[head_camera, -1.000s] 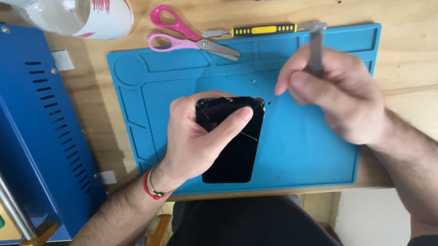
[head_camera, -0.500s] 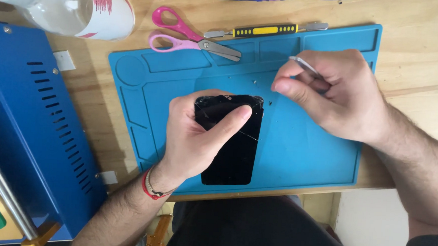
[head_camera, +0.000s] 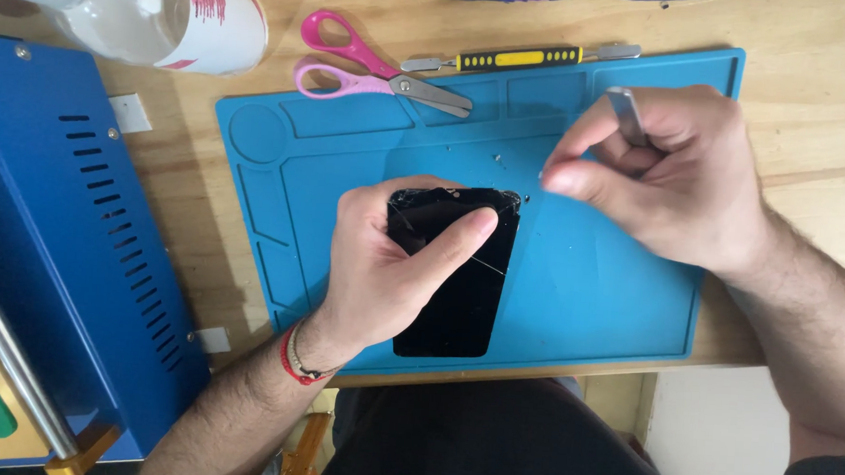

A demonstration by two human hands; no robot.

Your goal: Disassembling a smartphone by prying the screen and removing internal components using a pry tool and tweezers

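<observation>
Fingers of my left hand [head_camera: 392,265] curled over the top end of the cracked black phone [head_camera: 459,278], thumb pressed across its glass, pinning it flat on the blue mat [head_camera: 612,296]. Just beyond those fingertips, my right hand [head_camera: 666,183] pinched shut around grey metal tweezers [head_camera: 627,115], hovering above the mat near the phone's upper corner. Farther past my fingers, on the bench [head_camera: 815,104], lay pink scissors [head_camera: 373,71] and a yellow-handled tool [head_camera: 519,59].

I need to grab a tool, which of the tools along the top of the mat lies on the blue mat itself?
The yellow-and-black pry tool, on the mat's top edge; the pink scissors overhang onto the wood.
</observation>
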